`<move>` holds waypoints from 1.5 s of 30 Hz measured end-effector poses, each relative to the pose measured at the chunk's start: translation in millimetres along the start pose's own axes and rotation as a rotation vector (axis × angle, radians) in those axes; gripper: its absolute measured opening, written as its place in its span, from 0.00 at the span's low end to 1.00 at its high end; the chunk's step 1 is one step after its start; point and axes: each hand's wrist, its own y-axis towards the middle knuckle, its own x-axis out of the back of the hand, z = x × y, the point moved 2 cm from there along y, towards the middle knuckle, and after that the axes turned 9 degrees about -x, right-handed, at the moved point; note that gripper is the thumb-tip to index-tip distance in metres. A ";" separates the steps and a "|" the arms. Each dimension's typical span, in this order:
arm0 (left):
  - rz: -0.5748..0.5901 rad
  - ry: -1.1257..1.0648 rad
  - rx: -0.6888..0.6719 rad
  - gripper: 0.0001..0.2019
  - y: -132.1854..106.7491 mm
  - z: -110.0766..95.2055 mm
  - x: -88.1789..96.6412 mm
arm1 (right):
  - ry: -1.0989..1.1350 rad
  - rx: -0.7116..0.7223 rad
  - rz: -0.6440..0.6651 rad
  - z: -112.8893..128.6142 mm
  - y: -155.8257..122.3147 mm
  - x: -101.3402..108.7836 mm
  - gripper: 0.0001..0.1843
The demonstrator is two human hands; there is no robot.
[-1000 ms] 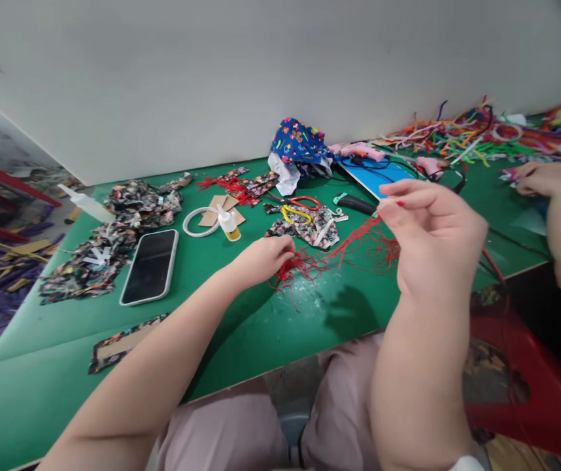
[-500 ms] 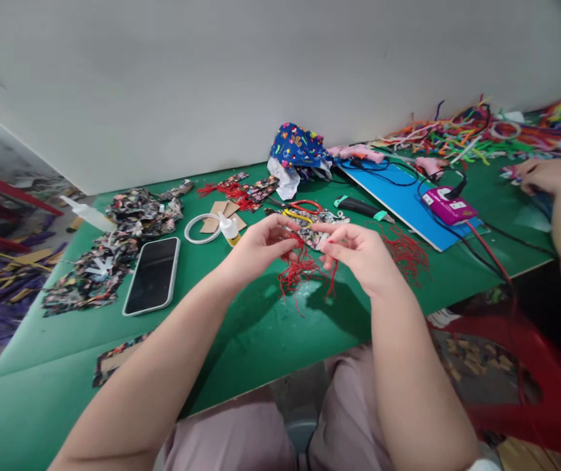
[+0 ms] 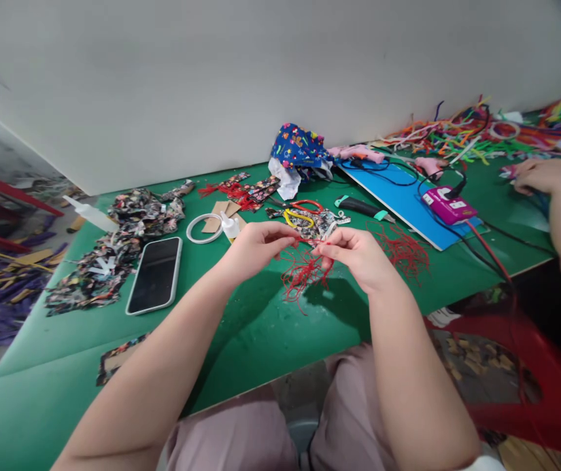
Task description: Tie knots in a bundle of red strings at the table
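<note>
Red strings (image 3: 301, 278) hang in a loose tangle between my hands, above the green table. My left hand (image 3: 265, 248) pinches some of the red string between thumb and forefinger. The thumb and fingers of my right hand (image 3: 352, 252) are closed on red string too, close to the left fingertips. Just beyond them lie scissors (image 3: 305, 208) with red and yellow handles on a piece of patterned fabric (image 3: 342, 218). A second pile of red strings (image 3: 403, 252) rests on the table to the right of my right hand.
Left are a phone (image 3: 154, 275), patterned fabric scraps (image 3: 94, 281), a roll of tape (image 3: 204, 229) and a glue bottle (image 3: 230, 226). Farther right lie a utility knife (image 3: 363, 208), a blue board (image 3: 398, 196) and a purple box with cables (image 3: 450, 206). Another person's hand (image 3: 538, 175) is at far right.
My right hand has shifted slightly left and its fingers have closed in toward the left hand. The strand that dangled below it has drawn up toward the tangle.
</note>
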 end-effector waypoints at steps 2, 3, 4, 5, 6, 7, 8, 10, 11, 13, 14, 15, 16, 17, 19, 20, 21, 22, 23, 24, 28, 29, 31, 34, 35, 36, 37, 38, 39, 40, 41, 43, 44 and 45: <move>0.030 0.121 0.010 0.10 0.0 4.1 0.8 | 0.046 0.008 -0.020 -1.5 1.0 3.7 0.10; 0.046 0.180 0.006 0.10 -0.1 5.8 0.9 | 0.067 0.014 -0.027 -2.7 1.9 4.9 0.10; 0.064 0.232 -0.004 0.10 -0.2 7.1 0.7 | 0.083 0.021 -0.036 -3.9 2.9 5.6 0.10; 0.081 0.273 -0.017 0.10 -0.3 8.0 0.3 | 0.092 0.027 -0.045 -5.1 4.0 6.1 0.09; 0.097 0.301 -0.028 0.10 -0.4 8.7 0.0 | 0.100 0.033 -0.051 -6.1 5.0 6.3 0.09; 0.111 0.319 -0.035 0.10 -0.4 9.3 -0.3 | 0.110 0.038 -0.055 -6.7 5.7 6.3 0.09; 0.123 0.333 -0.037 0.10 -0.4 9.9 -0.4 | 0.124 0.038 -0.055 -7.1 6.2 6.2 0.09; 0.147 0.358 -0.027 0.11 -0.5 11.3 0.1 | 0.170 0.030 -0.048 -6.6 6.3 5.8 0.10; 0.158 0.377 -0.020 0.11 -0.6 12.2 0.6 | 0.198 0.020 -0.046 -6.0 6.1 5.6 0.10; 0.182 0.425 -0.004 0.11 -1.0 14.0 1.8 | 0.246 -0.005 -0.053 -4.4 5.2 5.2 0.10; 0.192 0.449 0.004 0.12 -1.3 14.7 2.3 | 0.261 -0.016 -0.062 -3.5 4.8 5.0 0.11; 0.197 0.472 0.002 0.11 -1.6 14.7 2.7 | 0.268 -0.022 -0.071 -2.9 4.5 4.7 0.11; 0.192 0.495 -0.015 0.12 -1.8 13.9 2.8 | 0.269 -0.025 -0.077 -2.4 4.3 4.3 0.12; 0.172 0.517 -0.040 0.12 -1.9 12.0 2.7 | 0.266 -0.025 -0.078 -2.2 4.2 3.8 0.12; 0.110 0.535 -0.082 0.14 -2.2 6.4 1.3 | 0.257 -0.028 -0.071 -2.7 4.4 2.6 0.11; 0.089 0.511 -0.080 0.13 -2.4 3.4 -0.5 | 0.255 -0.030 -0.066 -3.3 4.6 2.1 0.11; 0.091 0.455 -0.053 0.13 -2.8 1.0 -3.2 | 0.256 -0.033 -0.062 -3.9 4.8 1.6 0.11; 0.112 0.370 -0.008 0.14 -3.3 -0.6 -6.7 | 0.257 -0.037 -0.057 -4.4 4.9 1.2 0.11; 0.147 0.274 0.035 0.15 -4.0 -1.7 -11.1 | 0.262 -0.043 -0.049 -4.9 5.1 0.7 0.11; 0.182 0.179 0.064 0.16 -4.8 -2.3 -15.7 | 0.271 -0.050 -0.039 -5.2 5.1 0.0 0.11; 0.223 -0.102 0.049 0.15 -7.1 -1.3 -32.3 | 0.328 -0.074 -0.002 -5.6 5.6 -4.1 0.11; 0.225 -0.138 0.038 0.15 -7.6 -0.1 -35.9 | 0.340 -0.076 0.003 -5.5 5.8 -5.4 0.11; 0.249 -0.107 -0.005 0.15 -8.7 2.3 -43.1 | 0.359 -0.072 0.009 -5.3 6.2 -7.7 0.11; 0.328 0.129 -0.112 0.12 -10.2 6.6 -53.8 | 0.388 -0.038 0.001 -4.4 6.4 -9.1 0.10; 0.348 0.194 -0.134 0.10 -10.7 8.2 -56.8 | 0.393 -0.022 -0.008 -4.1 6.4 -8.7 0.10; 0.357 0.238 -0.140 0.08 -11.0 9.9 -59.0 | 0.388 -0.008 -0.017 -4.2 6.5 -7.9 0.10; 0.357 0.261 -0.130 0.06 -11.1 11.5 -60.2 | 0.368 0.001 -0.028 -4.7 6.8 -6.6 0.10; 0.352 0.273 -0.113 0.05 -11.0 12.8 -60.2 | 0.331 0.006 -0.045 -5.6 7.3 -4.8 0.10; 0.341 0.286 -0.094 0.06 -10.6 13.5 -58.8 | 0.274 0.005 -0.075 -7.2 8.1 -2.1 0.11; 0.329 0.295 -0.074 0.07 -10.0 13.8 -55.9 | 0.190 0.006 -0.117 -9.0 9.0 1.2 0.11; 0.317 0.302 -0.055 0.08 -9.1 13.5 -51.8 | 0.081 0.008 -0.168 -10.8 10.1 5.1 0.10; 0.285 0.297 -0.018 0.10 -6.9 12.1 -40.5 | -0.177 0.027 -0.295 -13.5 11.8 13.9 0.09; 0.259 0.287 -0.001 0.10 -5.6 11.1 -34.1 | -0.291 0.049 -0.366 -13.8 12.2 18.2 0.08; 0.222 0.265 0.019 0.11 -4.4 10.1 -27.7 | -0.381 0.083 -0.436 -13.1 12.1 21.9 0.08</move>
